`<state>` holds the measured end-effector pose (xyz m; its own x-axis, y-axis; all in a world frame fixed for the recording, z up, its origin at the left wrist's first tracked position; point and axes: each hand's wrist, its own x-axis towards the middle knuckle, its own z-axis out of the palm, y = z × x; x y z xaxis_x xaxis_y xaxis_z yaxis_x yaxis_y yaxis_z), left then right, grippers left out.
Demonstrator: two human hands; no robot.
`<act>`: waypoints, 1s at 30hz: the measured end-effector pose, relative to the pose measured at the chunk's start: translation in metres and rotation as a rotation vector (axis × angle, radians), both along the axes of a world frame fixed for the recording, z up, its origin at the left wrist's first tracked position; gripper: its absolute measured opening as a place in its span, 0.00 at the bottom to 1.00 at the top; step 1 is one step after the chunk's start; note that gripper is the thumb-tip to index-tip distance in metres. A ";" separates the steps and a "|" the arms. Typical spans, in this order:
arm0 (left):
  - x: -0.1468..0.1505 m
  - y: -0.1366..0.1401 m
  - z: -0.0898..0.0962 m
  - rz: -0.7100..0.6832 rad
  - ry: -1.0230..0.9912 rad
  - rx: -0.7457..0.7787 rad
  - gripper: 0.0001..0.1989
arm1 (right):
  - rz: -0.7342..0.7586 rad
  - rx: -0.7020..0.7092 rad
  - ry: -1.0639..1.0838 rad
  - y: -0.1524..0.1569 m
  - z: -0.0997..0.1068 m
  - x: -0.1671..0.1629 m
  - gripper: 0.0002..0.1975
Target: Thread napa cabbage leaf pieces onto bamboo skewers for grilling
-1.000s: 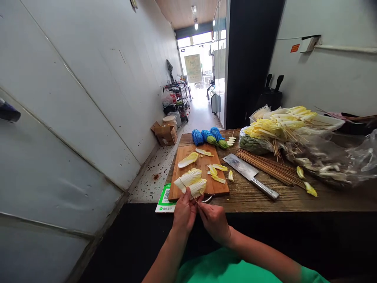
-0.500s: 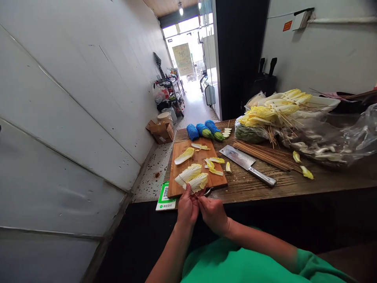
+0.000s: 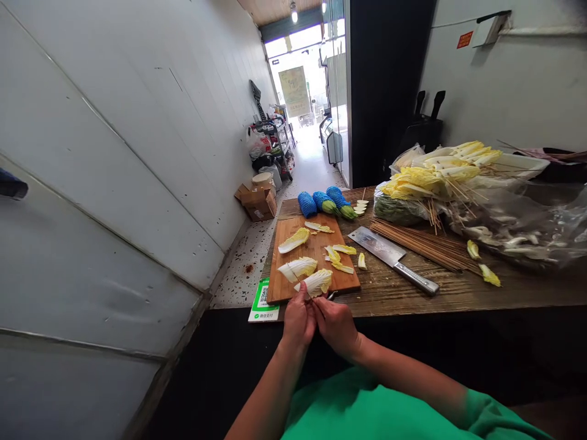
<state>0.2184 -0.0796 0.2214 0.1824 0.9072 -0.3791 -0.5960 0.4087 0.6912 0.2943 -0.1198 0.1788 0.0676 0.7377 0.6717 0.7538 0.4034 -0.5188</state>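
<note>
My left hand (image 3: 299,316) pinches the base of a napa cabbage leaf (image 3: 317,283) between thumb and fingers at the near edge of the wooden cutting board (image 3: 274,290). My right hand (image 3: 338,324) is closed around the lower end of a thin bamboo skewer, right beside the left. The skewer runs up through that leaf, and a second cabbage leaf (image 3: 298,268) sits farther along it, a small gap apart. Another whole leaf (image 3: 293,241) and several small yellow leaf pieces (image 3: 339,260) lie on the board.
Right of the board lie a cleaver (image 3: 394,260) and a bundle of bamboo skewers (image 3: 422,245). Behind it are squashes in blue foam nets (image 3: 325,202). Skewered cabbage (image 3: 440,168) is piled at the back right, near plastic-bagged mushrooms (image 3: 518,238). A green QR card (image 3: 263,302) sits at the front left.
The two skewered leaves, overlapping before, now show a gap between them. Both hands stay together at the skewer's lower end. The whole view has shifted slightly.
</note>
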 end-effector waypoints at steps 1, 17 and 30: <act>-0.006 0.000 0.002 -0.064 0.049 -0.005 0.10 | 0.010 0.007 -0.002 -0.001 -0.001 0.003 0.15; -0.030 0.036 0.013 0.091 0.066 0.036 0.07 | 0.132 -0.052 -0.112 -0.009 -0.013 0.016 0.14; -0.027 0.033 0.007 0.025 0.050 0.035 0.10 | 0.081 0.001 -0.068 0.001 0.011 0.028 0.13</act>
<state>0.1918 -0.0465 0.2281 0.1417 0.9241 -0.3550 -0.5703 0.3693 0.7337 0.3226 -0.1187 0.1895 -0.0380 0.7383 0.6734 0.7518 0.4651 -0.4674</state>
